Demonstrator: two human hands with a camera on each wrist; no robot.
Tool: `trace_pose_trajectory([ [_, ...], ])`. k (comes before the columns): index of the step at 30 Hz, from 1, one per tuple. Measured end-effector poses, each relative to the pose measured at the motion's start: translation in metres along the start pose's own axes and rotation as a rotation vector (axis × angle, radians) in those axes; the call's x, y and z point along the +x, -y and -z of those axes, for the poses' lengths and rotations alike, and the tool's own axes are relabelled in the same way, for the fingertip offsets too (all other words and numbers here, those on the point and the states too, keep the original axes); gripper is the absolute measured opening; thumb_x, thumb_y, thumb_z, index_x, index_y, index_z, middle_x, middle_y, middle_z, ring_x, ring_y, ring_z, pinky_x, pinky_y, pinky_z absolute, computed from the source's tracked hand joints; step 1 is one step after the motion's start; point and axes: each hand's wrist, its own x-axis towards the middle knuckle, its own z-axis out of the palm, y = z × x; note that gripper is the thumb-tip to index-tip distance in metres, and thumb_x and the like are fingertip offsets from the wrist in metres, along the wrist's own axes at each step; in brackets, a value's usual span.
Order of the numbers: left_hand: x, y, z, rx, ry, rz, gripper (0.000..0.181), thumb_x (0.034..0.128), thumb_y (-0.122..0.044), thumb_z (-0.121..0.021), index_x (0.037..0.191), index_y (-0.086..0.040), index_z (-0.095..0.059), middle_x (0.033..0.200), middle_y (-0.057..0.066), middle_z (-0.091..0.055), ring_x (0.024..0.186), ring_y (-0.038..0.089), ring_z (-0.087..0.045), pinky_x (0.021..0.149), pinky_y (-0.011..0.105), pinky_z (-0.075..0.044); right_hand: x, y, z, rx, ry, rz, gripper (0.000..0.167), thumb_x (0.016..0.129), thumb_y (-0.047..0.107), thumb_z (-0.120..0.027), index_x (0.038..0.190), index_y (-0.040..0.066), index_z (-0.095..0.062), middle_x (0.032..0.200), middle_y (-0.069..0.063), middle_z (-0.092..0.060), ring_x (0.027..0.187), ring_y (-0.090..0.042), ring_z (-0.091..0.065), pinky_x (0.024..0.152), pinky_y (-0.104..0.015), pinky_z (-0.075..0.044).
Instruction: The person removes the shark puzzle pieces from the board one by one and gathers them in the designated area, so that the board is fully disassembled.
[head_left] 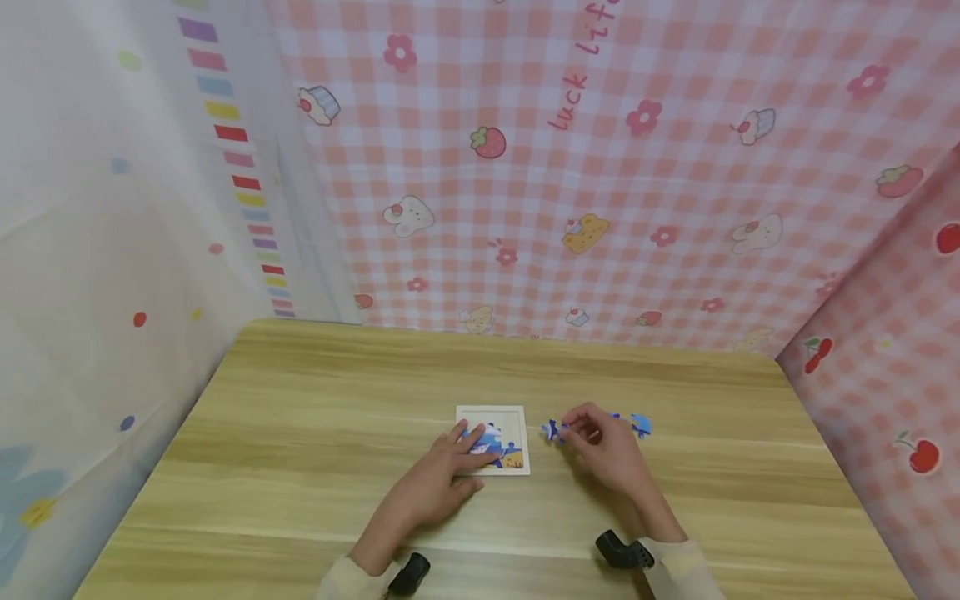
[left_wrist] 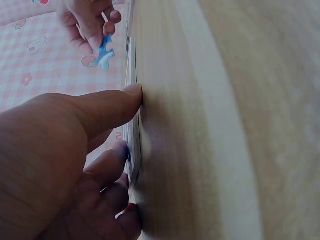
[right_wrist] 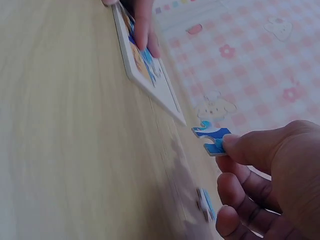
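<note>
A square puzzle tray [head_left: 526, 446] with a white rim lies flat on the table, partly filled with joined blue and yellow pieces. My left hand [head_left: 442, 477] rests over its left side with spread fingers, covering some of the picture. In the left wrist view, the left thumb [left_wrist: 112, 106] touches the tray's edge. Just right of the tray, my right hand [head_left: 611, 450] pinches a blue and white puzzle piece [right_wrist: 215, 140] between thumb and index finger. The right wrist view shows this piece raised above the table.
Loose blue puzzle pieces [head_left: 641, 426] lie behind and right of the right hand, partly hidden by it. The wooden table [head_left: 300, 433] meets pink checked cloth [head_left: 525, 275] at the back and right, and a white cloth [head_left: 112, 275] at the left.
</note>
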Motion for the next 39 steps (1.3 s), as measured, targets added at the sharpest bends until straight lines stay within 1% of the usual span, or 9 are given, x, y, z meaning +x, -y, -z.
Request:
trace_pose_trajectory([
  [5,0.002,0.0,-0.002,-0.001,0.007,0.007,0.044,0.1005,-0.019,-0.064,0.144,-0.02,-0.061,0.167,0.01,-0.032,0.159,0.038,-0.016,0.128,0.062,-0.016,-0.004,-0.012,0.016,0.002,-0.003,0.006,0.008,0.094,0.012,-0.074,0.102,0.013,-0.071,0.087,-0.001,-0.073,0.072,-0.008,-0.062,0.063,-0.02,-0.053],
  [10,0.003,-0.001,-0.002,-0.01,0.009,0.011,0.045,0.1003,-0.018,-0.064,0.145,-0.02,-0.06,0.167,0.01,-0.032,0.159,0.038,-0.016,0.128,0.062,-0.016,-0.009,-0.024,0.03,-0.005,-0.034,0.008,0.008,0.095,0.013,-0.074,0.102,0.012,-0.072,0.086,-0.002,-0.074,0.07,-0.007,-0.063,0.059,-0.021,-0.054],
  [14,0.003,-0.003,-0.002,-0.011,0.015,0.023,0.045,0.1008,-0.018,-0.064,0.145,-0.021,-0.06,0.168,0.009,-0.031,0.16,0.037,-0.015,0.128,0.061,-0.016,-0.015,-0.034,0.042,-0.009,-0.055,-0.04,0.009,0.095,0.015,-0.074,0.103,0.012,-0.071,0.088,-0.004,-0.074,0.07,-0.007,-0.062,0.056,-0.022,-0.054],
  [17,0.003,-0.002,-0.002,-0.012,0.013,0.021,0.045,0.1009,-0.019,-0.064,0.145,-0.02,-0.06,0.168,0.009,-0.031,0.16,0.037,-0.015,0.128,0.061,-0.016,-0.019,-0.041,0.052,-0.017,-0.072,-0.079,0.01,0.095,0.017,-0.074,0.104,0.011,-0.071,0.089,-0.006,-0.074,0.069,-0.007,-0.062,0.054,-0.023,-0.054],
  [24,0.003,-0.001,-0.002,-0.006,0.016,0.01,0.045,0.1008,-0.019,-0.064,0.146,-0.021,-0.059,0.168,0.01,-0.031,0.159,0.038,-0.016,0.127,0.062,-0.017,-0.029,-0.055,0.07,-0.057,-0.074,-0.129,0.014,0.096,0.021,-0.073,0.104,0.01,-0.073,0.091,-0.006,-0.075,0.073,-0.005,-0.063,0.057,-0.022,-0.054],
  [29,0.002,-0.001,-0.002,-0.011,0.019,0.014,0.045,0.1013,-0.018,-0.063,0.146,-0.02,-0.059,0.168,0.009,-0.031,0.16,0.038,-0.015,0.127,0.063,-0.016,-0.034,-0.062,0.078,-0.118,-0.082,-0.137,0.012,0.096,0.02,-0.074,0.103,0.01,-0.073,0.09,-0.005,-0.075,0.073,-0.001,-0.061,0.058,-0.02,-0.052],
  [33,0.002,0.0,-0.002,-0.012,0.018,0.018,0.045,0.1009,-0.018,-0.064,0.146,-0.02,-0.059,0.167,0.01,-0.031,0.159,0.038,-0.015,0.127,0.063,-0.017,-0.036,-0.067,0.08,-0.174,-0.115,-0.122,0.009,0.094,0.014,-0.075,0.101,0.01,-0.074,0.086,-0.004,-0.074,0.07,0.002,-0.057,0.06,-0.019,-0.049],
  [35,0.001,0.0,-0.001,-0.012,0.02,0.025,0.045,0.1008,-0.018,-0.064,0.146,-0.021,-0.059,0.168,0.009,-0.031,0.16,0.037,-0.015,0.128,0.062,-0.017,-0.036,-0.069,0.08,-0.195,-0.123,-0.121,0.009,0.093,0.012,-0.075,0.101,0.009,-0.075,0.084,-0.004,-0.073,0.069,0.002,-0.056,0.06,-0.018,-0.048],
  [39,0.001,0.001,-0.001,-0.008,0.021,0.038,0.045,0.1011,-0.02,-0.064,0.146,-0.022,-0.059,0.168,0.007,-0.03,0.16,0.035,-0.014,0.128,0.061,-0.016,-0.036,-0.07,0.079,-0.229,-0.109,-0.141,0.009,0.094,0.012,-0.074,0.102,0.008,-0.076,0.083,-0.003,-0.071,0.069,-0.002,-0.054,0.059,-0.019,-0.045],
])
